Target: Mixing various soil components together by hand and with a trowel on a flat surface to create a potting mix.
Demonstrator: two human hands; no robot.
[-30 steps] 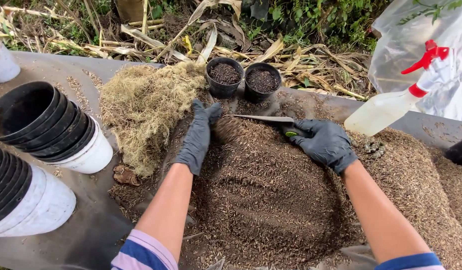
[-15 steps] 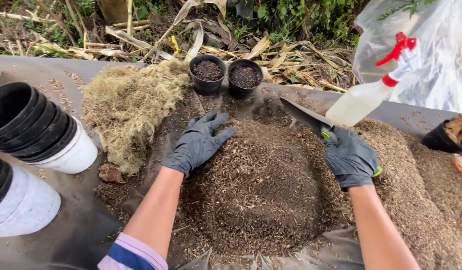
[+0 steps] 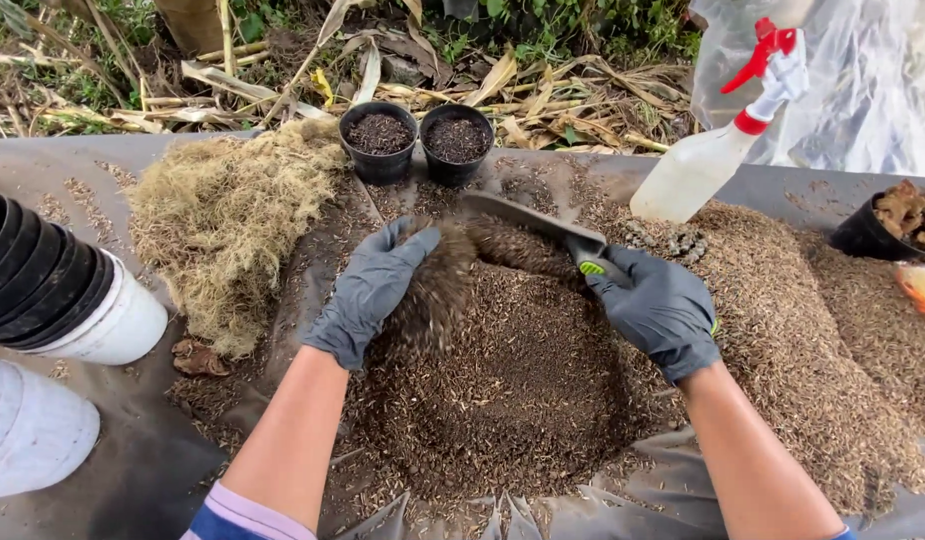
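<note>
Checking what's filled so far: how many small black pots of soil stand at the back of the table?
2. Left pot and right pot stand side by side behind the mix pile. None look hidden.

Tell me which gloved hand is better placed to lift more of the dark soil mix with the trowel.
The right hand: it grips the green-handled metal trowel, whose blade lies at the dark soil mix pile. The left hand is open, pushing mix.

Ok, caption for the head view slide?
Grey-gloved left hand and right hand with narrow metal trowel rake dark potting mix before two small black pots.
</note>
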